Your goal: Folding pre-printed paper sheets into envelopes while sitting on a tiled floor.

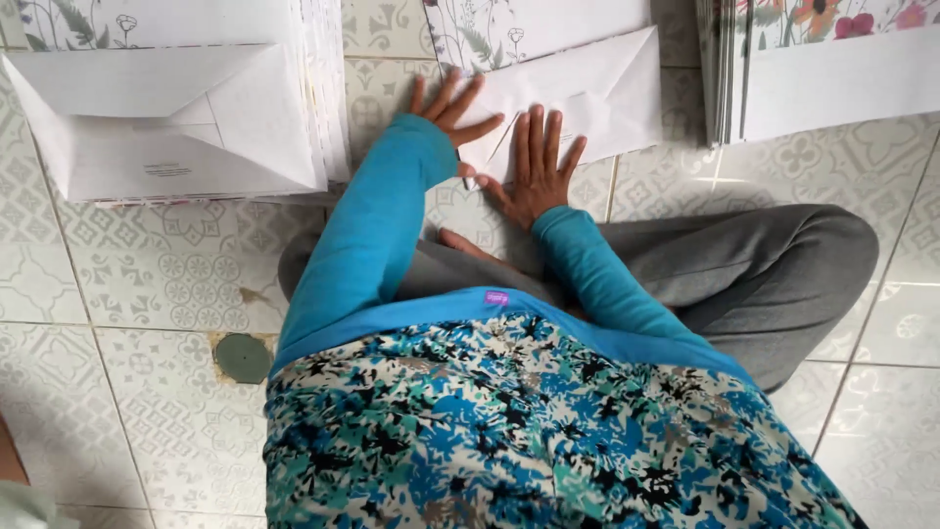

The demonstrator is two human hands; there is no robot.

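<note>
Head view: the white paper envelope lies flat on the patterned tiled floor. Left hand spreads flat at the envelope's left edge, right hand presses its lower corner, fingers splayed, gripping nothing.

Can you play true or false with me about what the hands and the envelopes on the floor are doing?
1. Both hands press flat on a white envelope. True: the left hand and the right hand lie on it with fingers spread.
2. The envelope lies on a wooden table. False: it lies on a patterned tiled floor.
3. A stack of envelopes sits to the left, its top one with the flap open. True.
4. The sleeves are red. False: they are blue.
5. The right hand holds a pen. False: it lies open and flat, holding nothing.
</note>
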